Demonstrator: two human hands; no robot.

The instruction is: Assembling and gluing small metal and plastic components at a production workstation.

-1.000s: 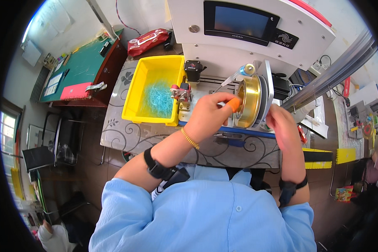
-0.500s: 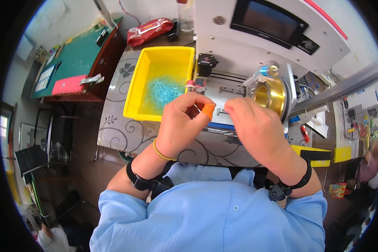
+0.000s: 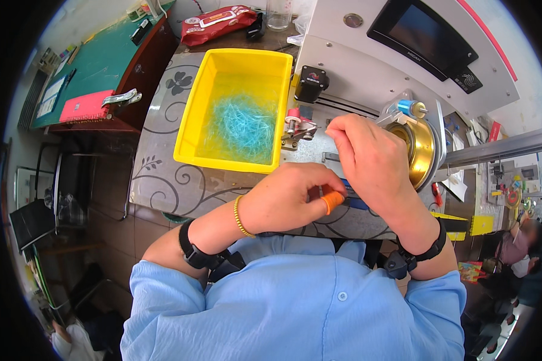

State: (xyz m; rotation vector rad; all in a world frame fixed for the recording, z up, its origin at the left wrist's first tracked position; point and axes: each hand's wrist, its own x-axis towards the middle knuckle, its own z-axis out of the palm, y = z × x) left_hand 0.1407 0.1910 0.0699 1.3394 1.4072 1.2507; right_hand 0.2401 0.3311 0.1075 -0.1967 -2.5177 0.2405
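Note:
My left hand (image 3: 292, 198) is low over the table's front edge. Its index finger and thumb are pressed together, and the thumb wears an orange finger cot (image 3: 332, 203). My right hand (image 3: 373, 159) hovers above the machine's metal bed, fingertips pinched just right of a small clamp-like fixture with a red knob (image 3: 293, 114). Whatever either pinch holds is too small to make out. Behind my left hand stands a yellow plastic bin (image 3: 190, 114) with a loose heap of thin blue-green strands (image 3: 244, 126). A shiny gold-coloured cylinder (image 3: 423, 153) is mounted right of my right hand.
The white machine housing (image 3: 355, 60) carries a dark screen (image 3: 418, 33) and a black motor (image 3: 311, 83). A red soft pack (image 3: 217, 24) lies behind the bin. To the left is a green-topped desk (image 3: 105, 57) with a pink notebook (image 3: 87, 107). Another person (image 3: 518, 240) sits far right.
My left hand has come down toward my body and rightward. My right hand's fingertips have lifted away from me, so the hands are no longer tip to tip. The view has shifted slightly.

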